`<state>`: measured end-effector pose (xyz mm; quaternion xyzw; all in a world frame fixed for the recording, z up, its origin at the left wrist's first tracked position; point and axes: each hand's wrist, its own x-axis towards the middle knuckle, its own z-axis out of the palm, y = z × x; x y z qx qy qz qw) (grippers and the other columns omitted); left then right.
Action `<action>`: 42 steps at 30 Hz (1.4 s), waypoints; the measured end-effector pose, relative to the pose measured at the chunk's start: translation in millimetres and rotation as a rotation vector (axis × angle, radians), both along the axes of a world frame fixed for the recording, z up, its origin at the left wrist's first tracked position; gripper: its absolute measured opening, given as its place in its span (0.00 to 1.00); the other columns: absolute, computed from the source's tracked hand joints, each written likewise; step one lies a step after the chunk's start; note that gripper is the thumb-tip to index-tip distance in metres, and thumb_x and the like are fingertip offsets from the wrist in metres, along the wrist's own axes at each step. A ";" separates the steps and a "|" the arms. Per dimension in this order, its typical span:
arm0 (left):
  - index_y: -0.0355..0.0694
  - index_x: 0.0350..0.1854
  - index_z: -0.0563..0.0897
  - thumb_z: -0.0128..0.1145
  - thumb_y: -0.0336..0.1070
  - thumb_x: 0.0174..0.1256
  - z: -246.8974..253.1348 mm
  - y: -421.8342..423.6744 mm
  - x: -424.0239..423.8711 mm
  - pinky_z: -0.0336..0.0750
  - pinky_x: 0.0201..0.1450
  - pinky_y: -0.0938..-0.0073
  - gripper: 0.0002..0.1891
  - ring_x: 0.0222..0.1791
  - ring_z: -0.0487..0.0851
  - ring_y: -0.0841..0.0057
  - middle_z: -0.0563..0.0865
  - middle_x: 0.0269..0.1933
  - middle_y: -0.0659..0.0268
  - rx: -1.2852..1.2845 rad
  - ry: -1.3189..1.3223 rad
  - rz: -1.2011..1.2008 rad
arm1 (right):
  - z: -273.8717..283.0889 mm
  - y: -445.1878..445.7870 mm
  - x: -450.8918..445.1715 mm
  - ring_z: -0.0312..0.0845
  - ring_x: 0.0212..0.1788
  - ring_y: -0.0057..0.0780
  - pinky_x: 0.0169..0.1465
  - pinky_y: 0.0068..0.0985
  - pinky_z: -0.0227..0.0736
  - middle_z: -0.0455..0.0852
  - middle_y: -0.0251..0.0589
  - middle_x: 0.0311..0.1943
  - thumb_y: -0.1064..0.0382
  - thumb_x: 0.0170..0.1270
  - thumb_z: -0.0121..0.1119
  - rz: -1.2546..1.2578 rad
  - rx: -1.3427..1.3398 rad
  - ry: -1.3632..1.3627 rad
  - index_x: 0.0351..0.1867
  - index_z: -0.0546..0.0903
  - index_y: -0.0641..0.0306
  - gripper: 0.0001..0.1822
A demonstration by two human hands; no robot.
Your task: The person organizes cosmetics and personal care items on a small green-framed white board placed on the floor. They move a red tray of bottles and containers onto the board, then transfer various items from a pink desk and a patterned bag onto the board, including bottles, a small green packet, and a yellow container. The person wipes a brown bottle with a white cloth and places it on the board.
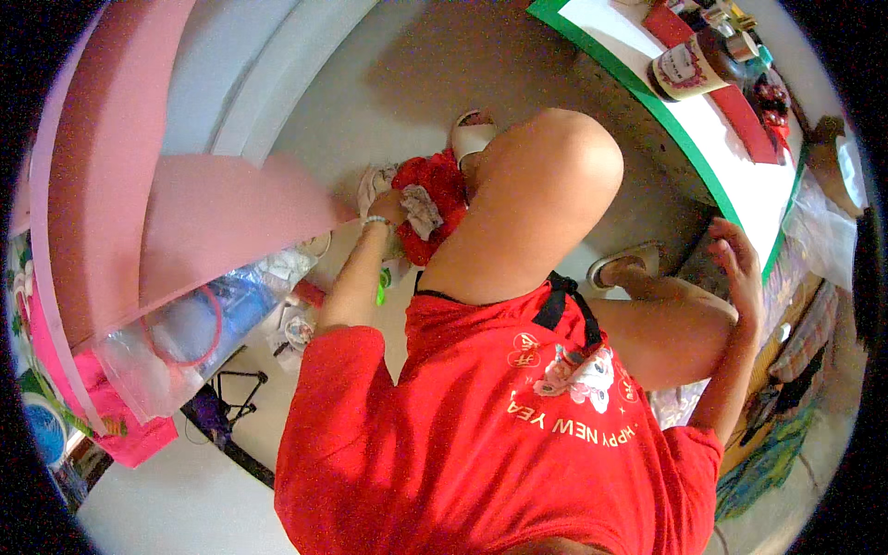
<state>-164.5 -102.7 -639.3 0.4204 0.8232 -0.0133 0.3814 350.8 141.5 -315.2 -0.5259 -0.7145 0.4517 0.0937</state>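
Note:
My left hand (pixel 390 209), with a beaded bracelet at the wrist, reaches down beside my bent knee. It is shut on a crumpled pale cloth (pixel 421 211). Red fabric (pixel 433 182) lies bunched under and beside it, close to my sandalled foot, and another whitish cloth (pixel 374 182) shows just behind the hand. My right hand (pixel 735 260) is raised near the green edge of a white tabletop, its fingers bent and apart, with nothing seen in it. Part of the left hand's fingers is hidden by the cloth.
A pink panel (pixel 229 222) stands at the left, above clear plastic bags (pixel 236 305). At the upper right, a labelled bottle (pixel 694 68) and small items sit on the green-edged white table (pixel 735 152). A black folding frame (pixel 239 388) lies at lower left.

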 end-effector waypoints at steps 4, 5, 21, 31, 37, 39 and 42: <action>0.38 0.49 0.75 0.58 0.38 0.51 -82.1 -25.7 -15.3 0.73 0.48 0.62 0.21 0.49 0.76 0.57 0.77 0.49 0.51 0.074 0.224 -0.072 | 3.9 5.5 -16.3 0.71 0.51 0.27 0.53 0.23 0.66 0.77 0.39 0.48 0.62 0.65 0.50 0.008 -0.023 0.007 0.54 0.71 0.67 0.18; 0.38 0.49 0.75 0.57 0.38 0.52 -82.2 -23.9 -26.0 0.74 0.44 0.61 0.20 0.45 0.78 0.58 0.79 0.46 0.52 0.056 0.220 -0.127 | 2.4 5.0 -18.0 0.71 0.51 0.27 0.53 0.23 0.66 0.77 0.39 0.48 0.62 0.65 0.50 0.022 0.003 0.001 0.54 0.72 0.67 0.18; 0.35 0.43 0.78 0.52 0.41 0.64 165.0 -26.2 -20.6 0.75 0.39 0.78 0.14 0.37 0.80 0.79 0.82 0.39 0.66 0.372 -0.375 0.593 | 4.5 2.0 -24.4 0.71 0.44 0.23 0.48 0.21 0.67 0.77 0.38 0.45 0.62 0.65 0.49 0.076 0.068 -0.037 0.54 0.72 0.65 0.18; 0.33 0.52 0.72 0.54 0.35 0.61 243.2 -7.9 -40.1 0.73 0.51 0.65 0.18 0.50 0.77 0.67 0.78 0.50 0.58 0.814 -0.847 0.801 | 6.2 1.0 -28.8 0.74 0.48 0.28 0.52 0.25 0.68 0.80 0.42 0.44 0.67 0.62 0.51 0.120 0.162 -0.034 0.51 0.73 0.68 0.16; 0.34 0.54 0.72 0.51 0.44 0.65 274.0 11.5 -45.0 0.73 0.53 0.61 0.21 0.51 0.77 0.65 0.78 0.51 0.57 0.933 -1.511 0.940 | 21.9 -4.3 -48.6 0.73 0.49 0.27 0.54 0.24 0.66 0.79 0.40 0.45 0.66 0.62 0.52 0.170 0.106 0.089 0.51 0.73 0.68 0.16; 0.34 0.55 0.70 0.49 0.39 0.65 283.3 21.0 -48.2 0.74 0.52 0.63 0.20 0.51 0.77 0.65 0.78 0.51 0.57 0.886 -1.440 0.857 | 34.1 -11.0 -73.2 0.73 0.49 0.27 0.54 0.24 0.66 0.79 0.40 0.45 0.65 0.62 0.52 0.232 0.051 0.211 0.51 0.73 0.68 0.16; 0.32 0.57 0.67 0.49 0.28 0.62 320.0 50.6 -20.5 0.74 0.50 0.72 0.20 0.49 0.78 0.71 0.77 0.50 0.59 0.917 -1.213 0.650 | 47.6 -27.8 -121.1 0.73 0.50 0.27 0.54 0.24 0.66 0.79 0.39 0.45 0.60 0.64 0.51 0.331 -0.020 0.439 0.50 0.74 0.68 0.17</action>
